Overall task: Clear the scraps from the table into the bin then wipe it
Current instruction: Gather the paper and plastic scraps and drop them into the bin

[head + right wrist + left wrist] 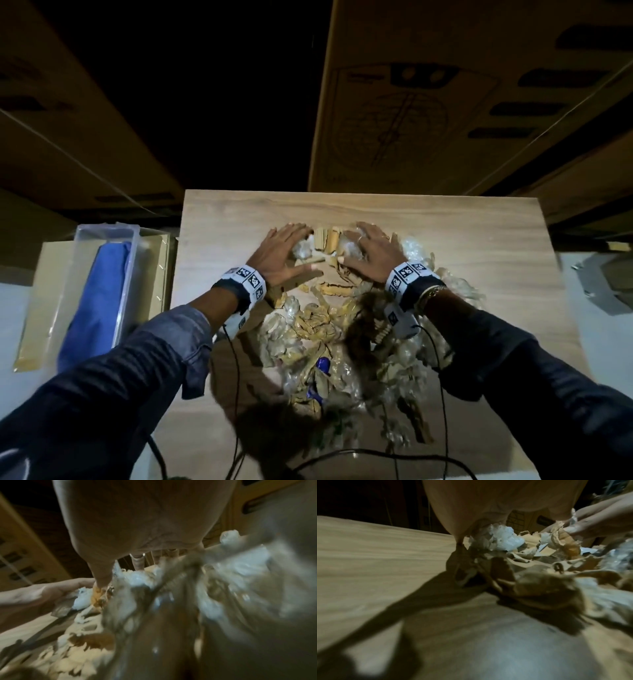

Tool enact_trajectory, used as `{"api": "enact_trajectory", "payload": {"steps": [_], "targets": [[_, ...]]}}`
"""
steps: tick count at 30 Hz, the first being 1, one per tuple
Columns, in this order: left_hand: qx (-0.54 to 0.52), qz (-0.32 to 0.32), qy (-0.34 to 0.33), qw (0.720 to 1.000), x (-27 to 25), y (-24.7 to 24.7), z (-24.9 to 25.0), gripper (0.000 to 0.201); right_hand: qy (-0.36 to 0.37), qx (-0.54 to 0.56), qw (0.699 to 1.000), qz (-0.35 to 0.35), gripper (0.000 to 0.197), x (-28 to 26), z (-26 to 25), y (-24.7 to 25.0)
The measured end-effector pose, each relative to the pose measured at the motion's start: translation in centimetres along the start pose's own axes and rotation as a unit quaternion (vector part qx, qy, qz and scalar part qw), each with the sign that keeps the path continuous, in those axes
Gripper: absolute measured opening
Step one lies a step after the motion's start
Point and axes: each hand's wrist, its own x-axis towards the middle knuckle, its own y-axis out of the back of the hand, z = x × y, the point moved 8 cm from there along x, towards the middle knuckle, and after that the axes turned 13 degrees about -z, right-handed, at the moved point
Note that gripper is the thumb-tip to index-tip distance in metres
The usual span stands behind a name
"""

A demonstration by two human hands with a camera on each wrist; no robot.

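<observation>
Head view: the left hand [286, 255] and the right hand [368, 253] lie palm-down with fingers spread at the 12 o'clock end of a heap of scraps [329, 329] on a wooden table [462, 240], cupping between them torn cardboard pieces [330, 240] and crumpled clear plastic [303, 250]; neither hand closes round anything, the fingers pressing on the litter. The heap of brown paper, cardboard and plastic film trails from the hands toward 6 o'clock down the middle of the table, with small blue bits [322, 364] in it. Marker-printed bands [245, 277] wrap both wrists, and thin black cables [236, 377] run back along the dark sleeves [137, 370]. At 9 o'clock, off the table's edge, a clear plastic bin [132, 236] holds a blue cloth [99, 301]. Large cardboard boxes [445, 102] rise beyond the table at 12 o'clock. The left wrist view shows that hand's fingertips [459, 541] touching the table beside white plastic [501, 539]; the right wrist view is heavily blurred
</observation>
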Motion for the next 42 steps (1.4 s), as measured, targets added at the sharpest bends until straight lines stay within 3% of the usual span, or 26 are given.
{"api": "enact_trajectory", "payload": {"steps": [6,10,14,23,27,31,37,42], "targets": [[-0.025,-0.036,-0.019,0.999,-2.1,-1.0,1.1,0.095,0.040,-0.003,0.999,-0.001,0.091,0.6,-3.5,2.4],[-0.010,-0.059,-0.011,0.998,-3.3,-1.5,1.4,0.104,0.085,-0.057,0.994,-0.034,0.088,1.0,-7.4,1.0],[0.004,-0.065,-0.019,0.998,-3.9,-2.7,0.9,0.103,0.079,-0.126,0.987,-0.062,0.082,0.3,-8.0,-1.0],[0.013,-0.046,-0.034,0.998,-6.1,-3.5,1.4,0.107,0.086,-0.156,0.983,-0.036,0.079,-3.5,-6.0,-2.0],[0.035,-0.018,-0.027,0.999,-7.2,-2.8,2.2,0.107,0.085,-0.109,0.990,0.001,0.076,-6.3,-5.4,-1.3],[0.014,0.017,-0.006,1.000,-7.9,-2.8,1.8,0.098,0.028,-0.048,0.997,0.051,0.075,-8.5,-1.7,0.2],[0.025,0.026,0.022,0.999,-8.7,-3.8,2.7,0.091,-0.081,-0.006,0.994,0.067,0.082,-9.2,6.1,1.2],[0.034,0.021,0.053,0.998,-9.4,-4.5,4.2,0.097,-0.087,0.028,0.994,0.054,0.091,-7.9,7.5,0.3]]}}
